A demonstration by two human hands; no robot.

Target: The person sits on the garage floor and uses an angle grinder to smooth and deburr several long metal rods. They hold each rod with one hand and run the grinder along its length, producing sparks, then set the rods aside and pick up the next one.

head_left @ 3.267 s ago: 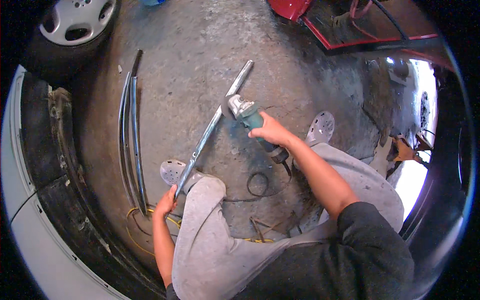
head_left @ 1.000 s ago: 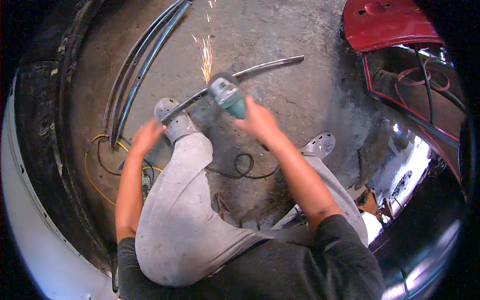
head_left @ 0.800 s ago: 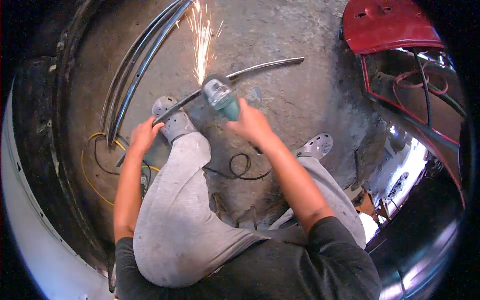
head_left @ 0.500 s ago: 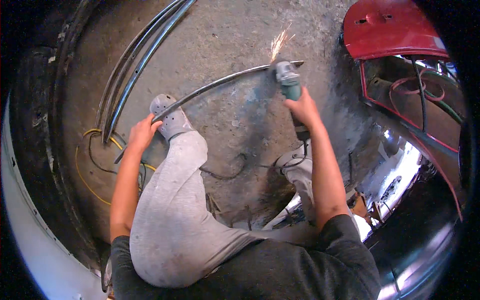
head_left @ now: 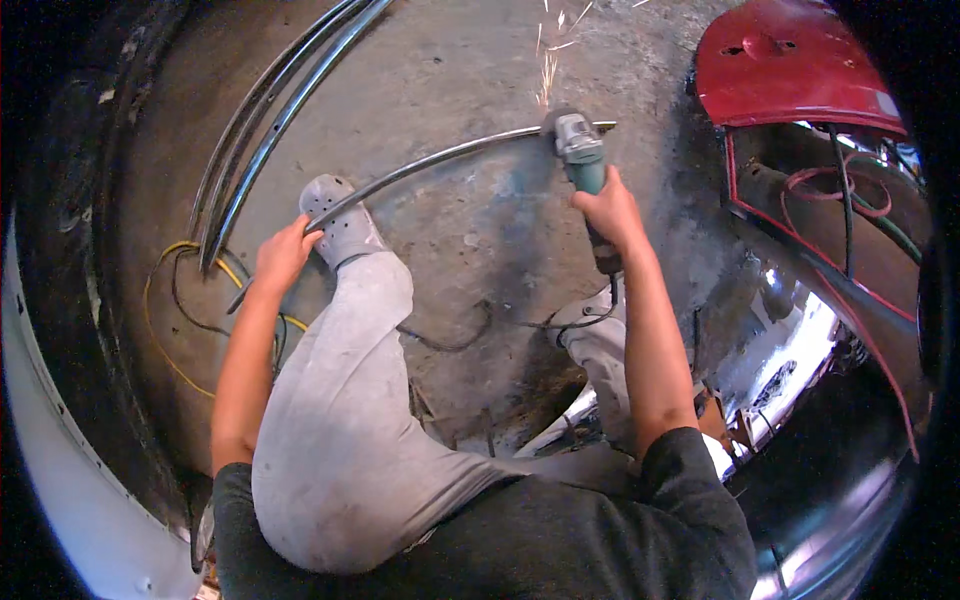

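Observation:
My right hand [head_left: 607,208] is wrapped round the body of a green and black angle grinder [head_left: 588,176]. The grinder's silver head rests at the far right end of a long, curved metal strip [head_left: 435,160], and sparks [head_left: 548,75] fly away from it toward the far side. The disc itself is mostly hidden by the head. Nearer to me on the left, my left hand [head_left: 284,258] grips the other end of the strip, whose tip sticks out past the wrist. The strip crosses over my grey clog [head_left: 335,215].
More curved metal strips [head_left: 270,140] lie on the concrete floor at the left, by a yellow cable [head_left: 180,370]. The grinder's dark cord [head_left: 450,345] trails between my legs. A red car panel [head_left: 790,70] and hoses stand at the right. A shiny black panel [head_left: 840,480] is at lower right.
The grinder stays near the strip's right end, tilting slightly. Sparks now spread farther and more scattered. My hands keep their holds, and the whole view has shifted a little.

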